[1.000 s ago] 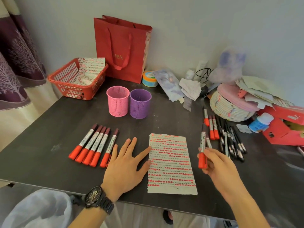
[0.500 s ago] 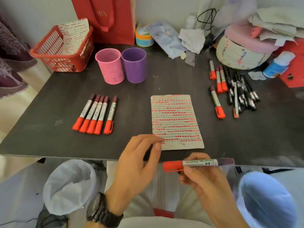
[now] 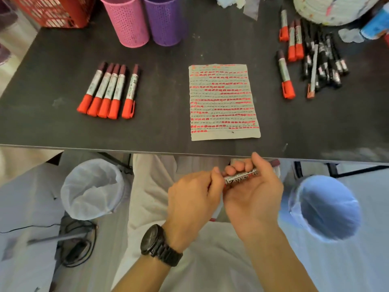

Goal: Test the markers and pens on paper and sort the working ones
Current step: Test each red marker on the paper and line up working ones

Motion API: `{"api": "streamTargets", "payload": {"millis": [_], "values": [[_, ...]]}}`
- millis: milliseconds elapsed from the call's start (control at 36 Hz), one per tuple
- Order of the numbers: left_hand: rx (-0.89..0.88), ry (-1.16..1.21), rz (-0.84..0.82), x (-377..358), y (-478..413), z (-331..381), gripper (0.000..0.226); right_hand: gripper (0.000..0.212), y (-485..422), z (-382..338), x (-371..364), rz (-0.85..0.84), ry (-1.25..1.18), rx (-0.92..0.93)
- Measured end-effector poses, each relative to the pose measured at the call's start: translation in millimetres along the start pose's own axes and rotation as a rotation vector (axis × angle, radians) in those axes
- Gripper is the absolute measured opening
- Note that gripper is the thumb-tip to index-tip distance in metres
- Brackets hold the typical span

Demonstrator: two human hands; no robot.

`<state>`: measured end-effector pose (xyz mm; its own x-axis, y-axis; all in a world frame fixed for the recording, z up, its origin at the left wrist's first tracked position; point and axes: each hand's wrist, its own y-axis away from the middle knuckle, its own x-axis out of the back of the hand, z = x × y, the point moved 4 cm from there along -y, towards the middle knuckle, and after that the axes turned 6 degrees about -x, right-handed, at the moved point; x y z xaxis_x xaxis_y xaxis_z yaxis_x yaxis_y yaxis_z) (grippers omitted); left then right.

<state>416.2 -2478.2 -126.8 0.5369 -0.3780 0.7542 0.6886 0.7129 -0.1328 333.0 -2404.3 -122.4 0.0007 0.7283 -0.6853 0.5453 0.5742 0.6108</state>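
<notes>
The right hand has its fingers curled round the printed barrel of a marker. The left hand grips the marker's other end, just below the near edge of the dark matte table. On the table there's one sheet of paper striped with red dashes. Left of it, five red-capped markers lie in a tight row. The two perforated cups are a pink cup and a purple cup. To the right lie four more red-capped markers and a heap of black pens, too tangled to count.
</notes>
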Motion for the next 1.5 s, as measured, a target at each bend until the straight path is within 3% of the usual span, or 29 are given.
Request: {"api": "streamTargets", "payload": {"millis": [222,417,528,583,667,750,833,889,972,1056,1167,1306,1500], "values": [[0.060,0.000,-0.073,-15,3,4,0.049,0.042,-6,-6,10,0.079,-0.104,0.014],[0.032,0.007,-0.069,-10,1,7,0.050,0.050,-5,-15,7,0.051,-0.095,-0.039],[0.077,0.121,-0.120,-8,6,8,0.051,0.051,-4,-16,-1,-0.049,-0.023,-0.079],[0.148,0.225,-0.200,-7,8,3,0.051,0.050,-3,-23,-6,-0.146,0.033,-0.059],[0.422,0.364,-0.276,5,13,-29,0.051,0.048,1,-64,-12,-0.289,0.144,0.091],[0.532,0.370,-0.150,30,11,-54,0.060,0.050,1,-109,-12,-0.309,0.212,0.250],[0.372,0.497,0.007,39,-3,-39,0.065,0.050,-10,-103,-22,-0.295,0.220,0.242],[0.232,0.547,0.006,39,-16,-21,0.061,0.049,-17,-89,-29,-0.282,0.193,0.211],[0.004,0.312,0.030,37,-29,-6,0.048,0.059,-23,-78,-34,-0.254,0.283,0.161],[-0.251,0.055,0.182,35,-31,0,0.042,0.071,-28,-80,-35,-0.185,0.444,0.188],[-0.500,-0.055,0.274,24,-28,-8,0.032,0.069,-34,-82,-42,-0.153,0.679,0.254],[-0.577,-0.151,0.253,5,-31,-12,0.031,0.029,-44,-77,-54,-0.169,0.875,0.423],[-0.516,-0.206,0.247,-8,-36,-17,0.035,0.010,-62,-70,-69,-0.214,0.954,0.506]]}}
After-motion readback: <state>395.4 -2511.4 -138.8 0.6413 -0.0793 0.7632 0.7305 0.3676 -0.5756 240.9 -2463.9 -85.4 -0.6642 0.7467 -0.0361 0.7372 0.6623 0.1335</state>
